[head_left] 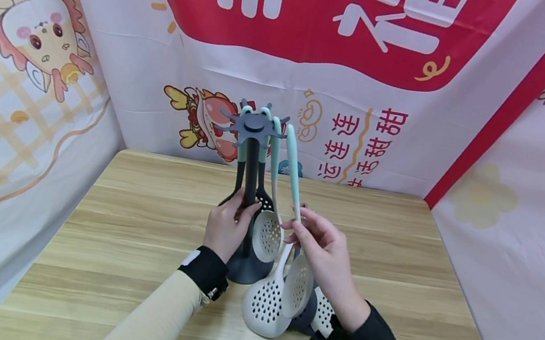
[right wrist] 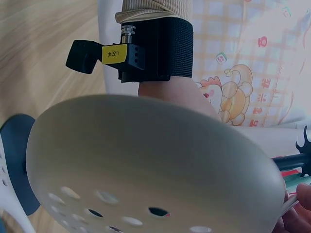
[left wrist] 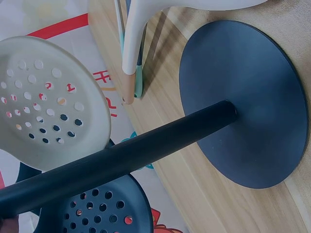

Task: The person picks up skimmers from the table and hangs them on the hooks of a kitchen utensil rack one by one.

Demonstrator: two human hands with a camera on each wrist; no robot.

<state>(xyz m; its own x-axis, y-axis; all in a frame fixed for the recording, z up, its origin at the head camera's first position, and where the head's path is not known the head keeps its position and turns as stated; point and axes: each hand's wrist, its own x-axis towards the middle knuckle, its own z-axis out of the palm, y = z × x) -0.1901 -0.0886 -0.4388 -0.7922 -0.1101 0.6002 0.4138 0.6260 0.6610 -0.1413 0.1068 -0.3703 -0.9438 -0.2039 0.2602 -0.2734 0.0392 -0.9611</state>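
Note:
My left hand (head_left: 226, 227) grips the dark post (head_left: 250, 169) of a utensil stand, whose round base (left wrist: 252, 102) rests on the table. Between the thumb and fingers of my right hand (head_left: 326, 254), a grey-white skimmer (head_left: 298, 288) is pinched by its mint handle, its bowl hanging down just right of the stand. Large in the right wrist view is that skimmer's perforated bowl (right wrist: 155, 145). From the stand's hooked top (head_left: 254, 125) hang a pale skimmer (left wrist: 48, 97) and a black perforated spoon (left wrist: 104, 208), among other mint-handled utensils.
A white perforated utensil (head_left: 265, 308) lies on the wooden table (head_left: 145, 221) in front of the stand. To its right are another white perforated head (head_left: 324, 311) and a dark utensil (head_left: 304, 318), partly covered. Printed cloth (head_left: 135, 51) walls off the back and sides.

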